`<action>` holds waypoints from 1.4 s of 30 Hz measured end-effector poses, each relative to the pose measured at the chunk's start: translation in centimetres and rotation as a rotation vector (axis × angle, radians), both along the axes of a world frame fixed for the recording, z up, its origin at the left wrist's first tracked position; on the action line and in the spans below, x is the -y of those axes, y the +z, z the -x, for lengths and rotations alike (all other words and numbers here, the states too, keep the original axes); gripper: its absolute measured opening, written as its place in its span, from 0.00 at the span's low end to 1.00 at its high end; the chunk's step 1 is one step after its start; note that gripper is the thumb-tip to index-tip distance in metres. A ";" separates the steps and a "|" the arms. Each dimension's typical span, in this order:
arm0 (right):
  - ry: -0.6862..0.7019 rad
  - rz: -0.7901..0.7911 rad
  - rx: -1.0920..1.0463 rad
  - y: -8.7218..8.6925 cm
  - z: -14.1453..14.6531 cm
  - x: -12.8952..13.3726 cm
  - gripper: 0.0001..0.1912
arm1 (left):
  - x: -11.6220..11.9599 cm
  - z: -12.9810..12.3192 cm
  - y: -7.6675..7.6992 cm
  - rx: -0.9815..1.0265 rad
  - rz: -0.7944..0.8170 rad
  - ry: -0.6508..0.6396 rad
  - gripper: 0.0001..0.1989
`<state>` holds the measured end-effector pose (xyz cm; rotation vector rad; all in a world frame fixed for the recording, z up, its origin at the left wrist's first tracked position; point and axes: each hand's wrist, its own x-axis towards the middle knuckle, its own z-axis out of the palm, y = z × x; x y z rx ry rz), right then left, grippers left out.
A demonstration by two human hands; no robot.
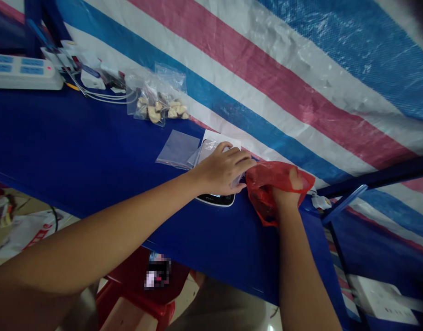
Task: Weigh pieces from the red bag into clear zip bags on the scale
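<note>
My left hand (227,169) is over a small digital scale (216,200), its fingers spread and bent around a clear plastic bag (207,148) on the scale. The fingertips come near the edge of a red bag (262,179). My right hand (289,188) reaches into that red bag, and its fingers are hidden by the red plastic. Left of the scale lies a stack of flat clear bags (178,148). Behind them, two clear bags hold pale chunky pieces (155,112).
At the back left are a white power strip (25,73) and coiled white cables (104,95). A striped tarp (232,59) rises behind the blue table (76,142). A blue metal frame (345,204) stands at the right. Below is a red stool (135,276).
</note>
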<state>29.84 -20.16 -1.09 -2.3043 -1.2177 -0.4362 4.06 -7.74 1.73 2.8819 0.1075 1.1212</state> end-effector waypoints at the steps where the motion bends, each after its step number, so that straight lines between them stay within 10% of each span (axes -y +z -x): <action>1: -0.018 -0.040 -0.006 0.2 0.3 0.1 0.13 | 0.0 0.0 0.0 0.000 0.001 -0.001 0.23; 8: 0.113 -0.176 -0.518 3.3 2.3 1.7 0.13 | 0.1 0.0 0.0 0.003 0.022 -0.002 0.23; 19: 0.564 0.463 -1.341 7.4 5.0 5.2 0.16 | 0.3 0.0 0.0 -0.011 0.085 -0.007 0.24; 26: 0.803 0.246 -1.346 6.8 8.5 3.3 0.12 | 0.4 -0.3 -0.4 -0.054 0.094 -0.067 0.26; 42: 0.708 0.002 -1.351 5.1 12.1 1.3 0.13 | 1.1 -0.8 -0.6 -0.077 0.088 -0.041 0.24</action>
